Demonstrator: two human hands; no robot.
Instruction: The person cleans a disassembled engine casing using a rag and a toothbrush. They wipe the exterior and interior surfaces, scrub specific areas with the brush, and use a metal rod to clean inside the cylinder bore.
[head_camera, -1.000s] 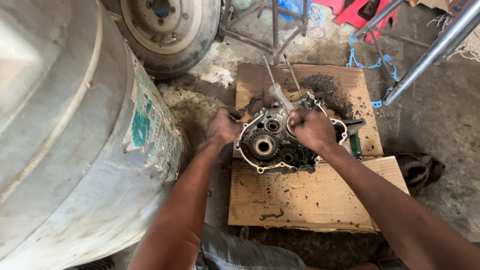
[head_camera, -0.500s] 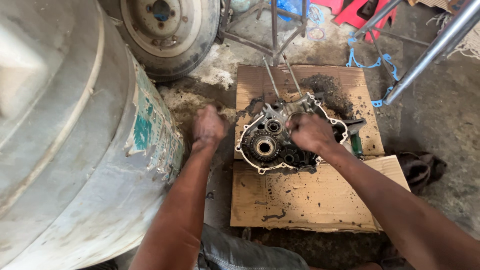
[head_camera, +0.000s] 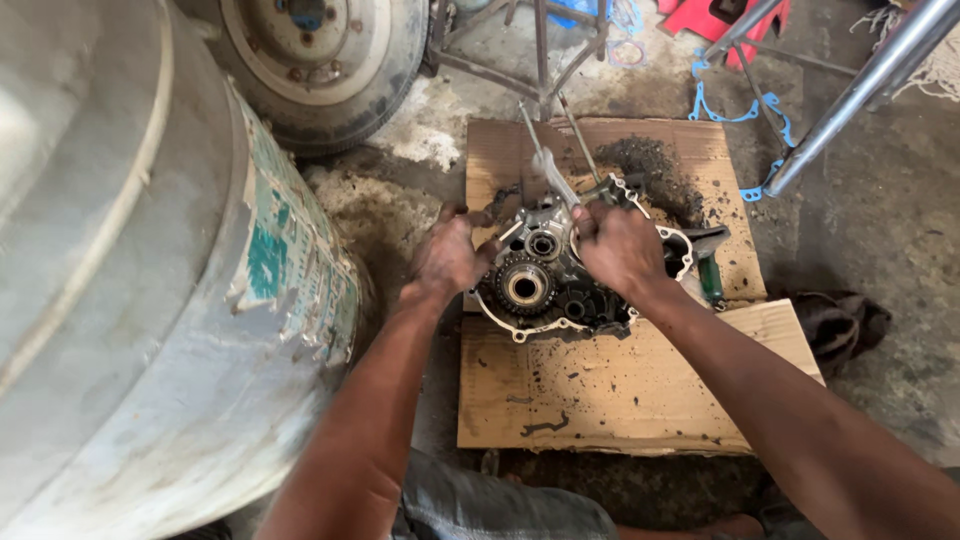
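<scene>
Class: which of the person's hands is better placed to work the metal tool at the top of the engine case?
Right: the right hand already grips the tool; the left hand is steadying the engine case edge.

The engine case (head_camera: 560, 280) lay open-side up on the cardboard (head_camera: 600, 390), greasy and dark, its pale gasket rim showing along the edge. A large gear (head_camera: 524, 287) and a smaller bearing (head_camera: 543, 244) sat exposed inside.

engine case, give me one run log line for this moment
left hand: at engine case left edge | right hand: on case top, by metal tool | base: cardboard
</scene>
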